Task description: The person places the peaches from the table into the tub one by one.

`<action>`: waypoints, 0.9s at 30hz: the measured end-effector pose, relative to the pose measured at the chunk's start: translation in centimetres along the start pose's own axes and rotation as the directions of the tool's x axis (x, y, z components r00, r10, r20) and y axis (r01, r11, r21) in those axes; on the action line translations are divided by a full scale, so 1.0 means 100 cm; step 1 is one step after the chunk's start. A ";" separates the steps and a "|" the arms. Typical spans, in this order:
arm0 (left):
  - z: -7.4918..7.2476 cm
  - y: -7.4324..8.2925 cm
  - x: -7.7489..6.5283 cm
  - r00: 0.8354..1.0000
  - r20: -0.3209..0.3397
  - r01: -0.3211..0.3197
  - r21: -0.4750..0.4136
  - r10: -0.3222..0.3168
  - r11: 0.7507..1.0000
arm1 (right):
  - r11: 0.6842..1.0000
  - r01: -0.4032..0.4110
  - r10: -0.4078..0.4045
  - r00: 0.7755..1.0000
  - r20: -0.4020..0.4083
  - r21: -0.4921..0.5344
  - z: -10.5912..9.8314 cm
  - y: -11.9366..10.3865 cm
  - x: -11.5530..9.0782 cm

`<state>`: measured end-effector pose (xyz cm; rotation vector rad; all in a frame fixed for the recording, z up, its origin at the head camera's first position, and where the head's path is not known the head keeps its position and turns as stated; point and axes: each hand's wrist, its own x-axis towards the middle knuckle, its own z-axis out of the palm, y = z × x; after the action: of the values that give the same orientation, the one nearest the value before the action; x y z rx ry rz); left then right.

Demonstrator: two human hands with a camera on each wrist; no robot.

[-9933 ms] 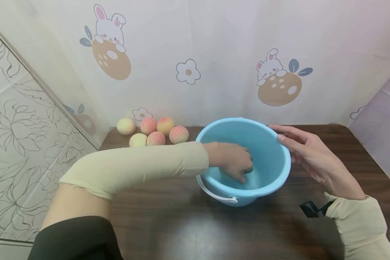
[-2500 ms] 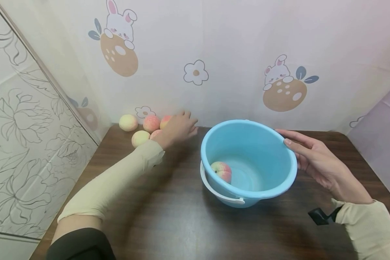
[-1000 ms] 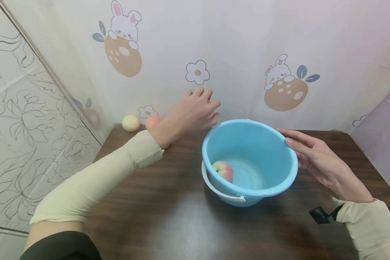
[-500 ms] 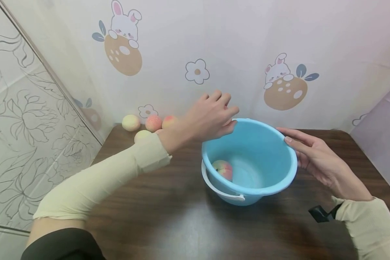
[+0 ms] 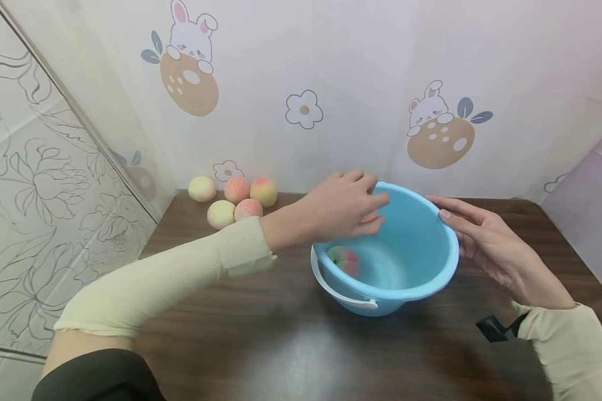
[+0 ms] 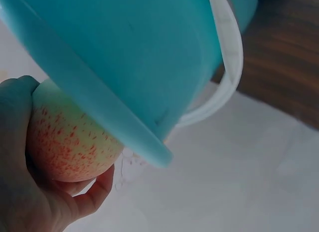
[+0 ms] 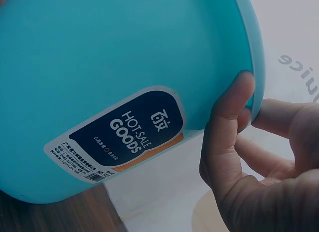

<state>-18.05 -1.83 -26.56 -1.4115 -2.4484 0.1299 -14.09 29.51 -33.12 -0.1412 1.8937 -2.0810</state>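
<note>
Peach (image 6: 70,139): inside curled left fingers (image 6: 97,193) | bucket rim (image 7: 256,47): pinched between right fingers (image 7: 230,110)

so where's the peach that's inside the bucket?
In the head view, the peach lies low inside the blue bucket, near its left wall, below the left hand.

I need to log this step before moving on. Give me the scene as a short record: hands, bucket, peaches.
left hand: fingers curled round a speckled peach, at the rim of the bucket
right hand: grips the bucket's rim on the opposite side
bucket: light blue, on the dark wooden table
handle: white, lowered against the bucket's outside
peach inside: one visible; the left hand hides part of the interior
loose peaches: five, grouped on the table left of the bucket
</note>
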 end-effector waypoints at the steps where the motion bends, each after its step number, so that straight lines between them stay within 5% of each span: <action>1: 0.001 0.002 0.001 1.000 0.021 -0.009 -0.011 0.010 1.000 | 1.000 -0.002 0.002 1.000 -0.001 0.000 0.000 0.000 0.000; 9: 0.012 0.009 0.014 0.977 0.193 -0.081 -0.054 0.090 0.995 | 1.000 -0.014 0.014 1.000 -0.007 0.013 -0.002 0.001 0.000; 16: 0.027 0.011 0.023 0.938 0.313 -0.146 -0.037 0.150 0.989 | 1.000 -0.010 0.010 1.000 0.000 0.016 -0.003 0.002 0.001; 27: 0.039 -0.003 0.027 0.885 0.390 -0.246 -0.074 0.255 0.966 | 1.000 -0.005 0.005 1.000 0.012 0.021 -0.003 0.001 0.001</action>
<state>-20.79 0.67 -29.61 -1.8662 -2.5624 0.4958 -14.28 29.72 -33.30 -0.1435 1.8632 -2.0910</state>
